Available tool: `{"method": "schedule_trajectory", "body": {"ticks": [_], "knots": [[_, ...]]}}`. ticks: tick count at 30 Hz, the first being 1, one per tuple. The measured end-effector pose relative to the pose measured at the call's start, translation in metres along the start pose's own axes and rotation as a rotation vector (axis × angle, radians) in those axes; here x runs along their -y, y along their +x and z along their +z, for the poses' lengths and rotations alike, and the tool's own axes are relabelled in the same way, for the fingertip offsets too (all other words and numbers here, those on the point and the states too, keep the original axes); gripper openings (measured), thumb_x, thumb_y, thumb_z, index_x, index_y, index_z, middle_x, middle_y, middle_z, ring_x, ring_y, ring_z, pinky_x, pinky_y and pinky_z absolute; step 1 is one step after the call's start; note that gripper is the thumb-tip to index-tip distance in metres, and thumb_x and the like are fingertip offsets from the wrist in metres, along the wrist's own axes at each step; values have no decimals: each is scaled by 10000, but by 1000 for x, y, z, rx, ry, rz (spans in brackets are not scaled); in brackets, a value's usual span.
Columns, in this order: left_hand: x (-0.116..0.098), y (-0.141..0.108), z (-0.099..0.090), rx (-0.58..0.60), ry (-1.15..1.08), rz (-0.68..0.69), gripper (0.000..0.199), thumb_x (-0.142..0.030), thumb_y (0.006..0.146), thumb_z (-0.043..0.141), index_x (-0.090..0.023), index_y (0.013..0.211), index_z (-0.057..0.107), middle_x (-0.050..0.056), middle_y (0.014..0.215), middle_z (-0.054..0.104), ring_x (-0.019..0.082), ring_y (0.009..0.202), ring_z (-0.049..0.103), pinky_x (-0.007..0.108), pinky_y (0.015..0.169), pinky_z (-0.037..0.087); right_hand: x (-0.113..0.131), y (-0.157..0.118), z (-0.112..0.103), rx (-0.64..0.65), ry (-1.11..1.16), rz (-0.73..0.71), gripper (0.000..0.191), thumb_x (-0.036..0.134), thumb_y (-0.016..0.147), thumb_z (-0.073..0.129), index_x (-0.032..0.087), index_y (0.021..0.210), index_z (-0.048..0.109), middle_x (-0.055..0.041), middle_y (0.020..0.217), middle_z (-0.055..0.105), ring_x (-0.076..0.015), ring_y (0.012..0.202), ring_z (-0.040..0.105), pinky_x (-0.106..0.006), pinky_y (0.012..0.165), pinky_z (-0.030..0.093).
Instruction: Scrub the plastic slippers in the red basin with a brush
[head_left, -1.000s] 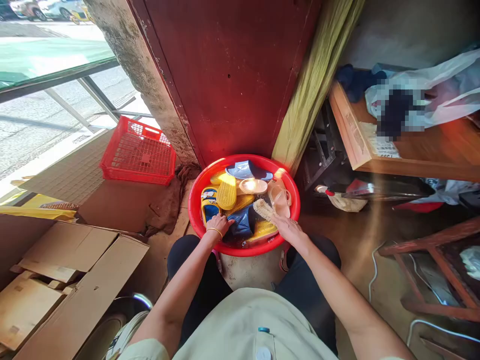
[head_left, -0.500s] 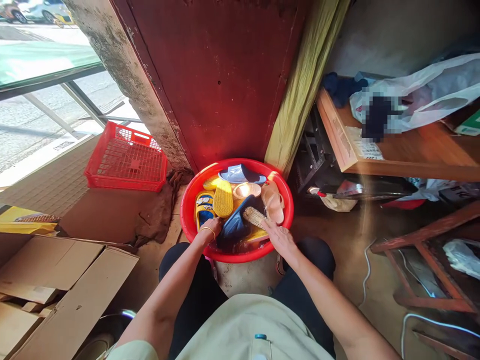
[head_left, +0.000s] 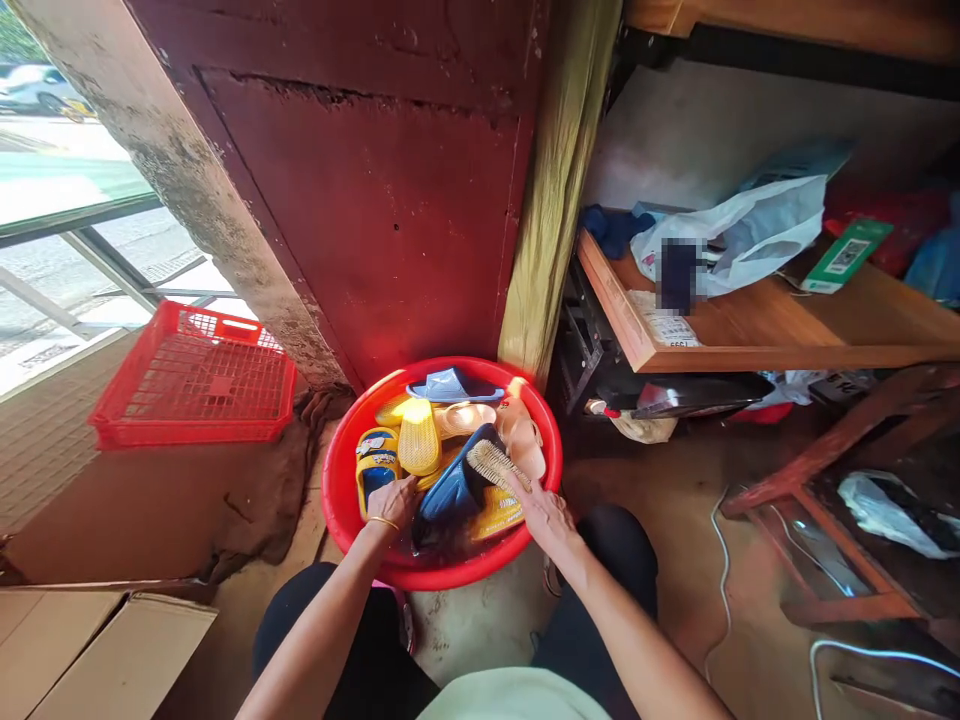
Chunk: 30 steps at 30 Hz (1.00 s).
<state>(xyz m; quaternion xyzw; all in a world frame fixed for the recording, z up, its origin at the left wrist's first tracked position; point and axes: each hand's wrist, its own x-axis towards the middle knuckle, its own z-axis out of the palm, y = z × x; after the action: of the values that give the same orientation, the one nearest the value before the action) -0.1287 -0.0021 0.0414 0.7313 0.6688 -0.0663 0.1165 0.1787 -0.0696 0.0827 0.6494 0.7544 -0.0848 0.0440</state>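
A red plastic basin holds several slippers and some water. My left hand, a bangle at its wrist, is closed on the edge of a dark blue slipper. In my right hand is a scrub brush, its pale bristles facing up, lying against the opening of that slipper. Around them are a yellow and blue slipper, a yellow slipper, a light blue slipper, a pale pink slipper and a yellow sole beneath the brush.
Left of the basin stand a red plastic crate, a brown cloth and a cardboard box. A red door rises behind. At right are a wooden table, a wooden stool and a floor cable.
My view has tilted up and shifted right, so the basin appears lower and further left. Both hands keep their holds on the slipper and the brush.
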Motion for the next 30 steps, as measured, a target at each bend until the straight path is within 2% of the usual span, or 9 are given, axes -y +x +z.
{"method": "schedule_trajectory", "body": {"ticks": [5,8,11,13,17,21,24,27,30], "knots": [[15,-17,-6,-278,-166,-25,384,-377,954,475,-254,1290,613,106,1292,686,260,1149,657,299,822,502,-4,1,4,-25,74,-5,699,121,955,335,386,1596,249,-137,1221,678,-274,906,700,-408,809,558],[19,-26,-11,-400,-247,-23,408,-372,951,475,-238,1314,606,102,1290,688,250,1163,647,283,845,492,-9,3,9,-107,181,-4,669,146,963,340,339,1600,270,-137,1236,681,-278,945,702,-436,853,558],[19,-32,-18,-508,-338,-28,392,-381,932,494,-218,1255,643,100,1165,733,241,1060,676,268,821,477,-17,4,16,-198,310,-42,644,205,988,329,294,1615,216,-117,1268,675,-260,1018,700,-428,887,567],[19,-33,-22,-601,-404,-71,375,-398,916,506,-210,1194,674,83,986,756,222,912,688,261,771,462,-21,2,20,-219,372,-41,652,241,998,331,261,1626,155,-111,1278,677,-243,1070,692,-404,902,573],[20,-28,-29,-729,-638,-180,350,-494,878,532,-199,923,714,16,654,650,166,643,591,242,627,407,-20,-2,18,-256,385,-21,666,235,998,366,206,1624,142,-122,1302,674,-230,1111,687,-354,921,575],[16,-21,-32,-678,-1071,-148,463,-623,828,547,-178,774,665,-5,592,593,150,592,533,241,550,391,-12,2,-4,-304,391,-142,623,227,993,396,209,1600,256,-117,1416,599,-237,1179,652,-359,984,550],[-1,-23,-27,-547,-1268,-135,489,-671,803,563,-191,723,608,-22,531,548,137,522,510,237,495,381,0,1,-23,-274,402,-225,634,249,987,413,226,1603,266,-130,1438,574,-262,1147,660,-390,943,571],[-28,-31,-14,-373,-1379,-131,509,-705,800,554,-206,702,537,-28,503,544,124,441,498,230,446,380,26,-8,-28,-141,471,-268,663,242,967,439,242,1607,264,-130,1303,660,-251,1046,693,-373,897,579],[-49,-37,0,-321,-1377,-99,510,-710,819,525,-205,752,541,-2,556,614,139,451,556,236,451,424,57,-14,-22,115,633,-204,640,220,941,464,251,1570,353,-94,1110,729,-179,733,722,-278,680,587]]}}
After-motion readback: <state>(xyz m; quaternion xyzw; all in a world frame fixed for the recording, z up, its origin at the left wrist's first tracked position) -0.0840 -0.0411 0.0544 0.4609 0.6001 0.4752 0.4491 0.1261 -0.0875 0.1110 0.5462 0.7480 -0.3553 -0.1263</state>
